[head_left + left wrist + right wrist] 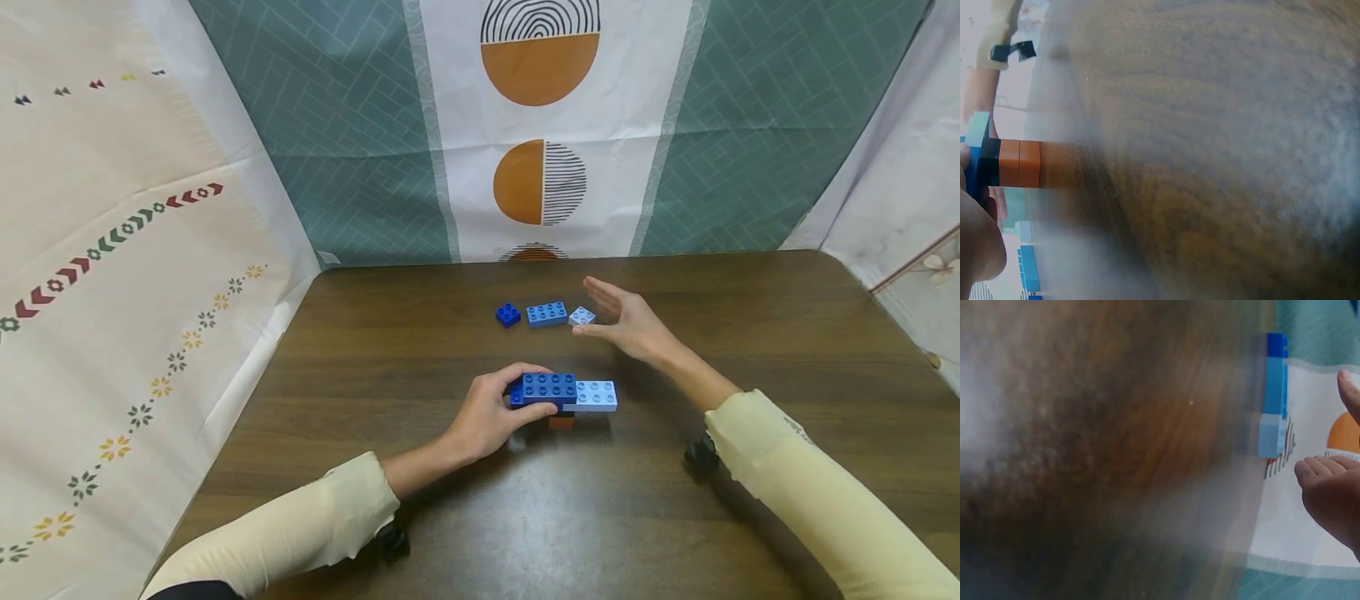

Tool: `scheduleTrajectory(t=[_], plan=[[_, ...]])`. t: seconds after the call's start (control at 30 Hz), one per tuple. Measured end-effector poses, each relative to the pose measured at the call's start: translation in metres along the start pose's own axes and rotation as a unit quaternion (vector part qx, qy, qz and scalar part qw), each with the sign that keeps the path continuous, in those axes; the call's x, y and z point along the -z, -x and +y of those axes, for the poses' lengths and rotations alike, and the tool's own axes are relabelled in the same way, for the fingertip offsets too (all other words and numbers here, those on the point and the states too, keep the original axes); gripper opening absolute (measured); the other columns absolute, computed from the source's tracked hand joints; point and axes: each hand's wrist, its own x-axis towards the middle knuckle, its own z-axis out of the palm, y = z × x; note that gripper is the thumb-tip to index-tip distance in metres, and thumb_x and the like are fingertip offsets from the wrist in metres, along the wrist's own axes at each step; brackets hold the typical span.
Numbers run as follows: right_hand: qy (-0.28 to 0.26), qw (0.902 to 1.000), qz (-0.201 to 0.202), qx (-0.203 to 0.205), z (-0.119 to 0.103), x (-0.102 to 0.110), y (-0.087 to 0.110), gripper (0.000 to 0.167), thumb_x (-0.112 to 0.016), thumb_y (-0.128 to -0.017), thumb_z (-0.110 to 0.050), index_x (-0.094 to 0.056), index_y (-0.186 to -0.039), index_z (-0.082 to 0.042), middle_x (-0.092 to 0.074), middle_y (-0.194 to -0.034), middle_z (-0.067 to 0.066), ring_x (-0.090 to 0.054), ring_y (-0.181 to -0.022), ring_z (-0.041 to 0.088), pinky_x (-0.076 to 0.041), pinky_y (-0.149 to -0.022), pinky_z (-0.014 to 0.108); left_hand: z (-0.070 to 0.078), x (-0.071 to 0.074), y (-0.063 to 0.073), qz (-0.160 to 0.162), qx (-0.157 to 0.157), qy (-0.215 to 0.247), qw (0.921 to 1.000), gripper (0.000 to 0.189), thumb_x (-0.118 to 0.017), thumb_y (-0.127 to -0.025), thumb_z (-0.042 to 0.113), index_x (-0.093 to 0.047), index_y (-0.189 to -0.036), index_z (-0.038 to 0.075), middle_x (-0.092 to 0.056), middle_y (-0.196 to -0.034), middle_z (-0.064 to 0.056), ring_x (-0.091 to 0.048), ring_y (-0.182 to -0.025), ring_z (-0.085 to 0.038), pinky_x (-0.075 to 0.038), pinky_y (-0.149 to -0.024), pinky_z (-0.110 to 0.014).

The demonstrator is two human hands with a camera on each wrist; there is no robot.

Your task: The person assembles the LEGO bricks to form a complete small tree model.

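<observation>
Firstly, we enter the left hand: thumb to the near side, fingers to the far, clamped on a brick build near the middle of the table. Components: a mid-blue brick on top; a dark-blue brick below it; a pale-blue brick reaching right; a black brick and two orange bricks as the narrow foot.

Next, the right hand: fingers outstretched, thumb held apart from them, nothing between. Just beside it we list a loose row, left to right: small dark-blue brick, long blue brick, small pale-blue brick. Farther out: patterned hangings.

Hazards, in our judgement: the build looks top-heavy, so pressing on the overhanging right end could tip it or prise a joint loose; a clumsy pinch could knock the small pale-blue brick into its neighbour.

Obscured: the left fingertips, behind the build; how the studs engage; the right hand, cut off in its own wrist view. Whether the foot bears fully on the table we cannot settle.
</observation>
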Motion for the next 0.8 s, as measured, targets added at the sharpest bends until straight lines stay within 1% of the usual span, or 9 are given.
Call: scheduleTrajectory(t=[0.1, 0.27, 0.47, 0.63, 0.8], plan=[[-0.002, 0.9997, -0.001, -0.023, 0.006, -0.001, -0.005, 0.087, -0.081, -0.098, -0.020, -0.029, -0.166, -0.002, -0.034, -0.170, 0.017, -0.035, -0.155, 0.038, -0.031, -0.123, 0.056, 0.000, 0.000, 0.000, 0.000, 0.000, -0.001, 1.0000, 0.041, -0.083, -0.096, 0.025, -0.070, -0.134, 0.019, -0.072, -0.133, -0.004, -0.070, -0.110, -0.013, -0.059, -0.091, -0.027], [-0.015, 0.9992, 0.004, -0.037, 0.014, -0.004, -0.011, 0.078, -0.078, -0.100, -0.019, -0.036, -0.162, 0.003, -0.040, -0.165, 0.021, -0.040, -0.152, 0.038, -0.033, -0.122, 0.055, 0.000, 0.001, 0.000, -0.001, 0.001, -0.004, 1.0000, 0.041, -0.084, -0.095, 0.025, -0.070, -0.134, 0.019, -0.072, -0.133, -0.002, -0.069, -0.113, -0.013, -0.059, -0.094, -0.029], [0.013, 0.9982, 0.020, -0.056, 0.020, -0.009, -0.013, 0.070, -0.078, -0.099, -0.014, -0.044, -0.157, 0.005, -0.046, -0.160, 0.024, -0.045, -0.147, 0.042, -0.040, -0.118, 0.054, 0.000, 0.001, 0.000, -0.001, 0.003, -0.003, 1.0000, 0.041, -0.084, -0.095, 0.025, -0.070, -0.133, 0.021, -0.071, -0.134, -0.001, -0.069, -0.115, -0.014, -0.058, -0.096, -0.032], [0.044, 0.9968, 0.044, -0.051, 0.021, -0.012, -0.016, 0.063, -0.080, -0.098, -0.012, -0.053, -0.151, 0.006, -0.053, -0.154, 0.025, -0.052, -0.142, 0.042, -0.044, -0.114, 0.055, 0.000, 0.001, 0.000, 0.000, 0.002, -0.004, 1.0000, 0.042, -0.084, -0.095, 0.025, -0.070, -0.134, 0.020, -0.071, -0.134, -0.002, -0.069, -0.113, -0.014, -0.059, -0.095, -0.031], [0.070, 0.9941, 0.071, -0.042, 0.021, -0.015, -0.019, 0.053, -0.081, -0.096, -0.012, -0.063, -0.143, 0.006, -0.062, -0.144, 0.024, -0.060, -0.133, 0.042, -0.049, -0.109, 0.054, 0.001, 0.001, 0.000, 0.001, 0.001, -0.005, 1.0000, 0.041, -0.084, -0.095, 0.024, -0.070, -0.134, 0.020, -0.071, -0.134, -0.003, -0.069, -0.113, -0.014, -0.059, -0.095, -0.030]])
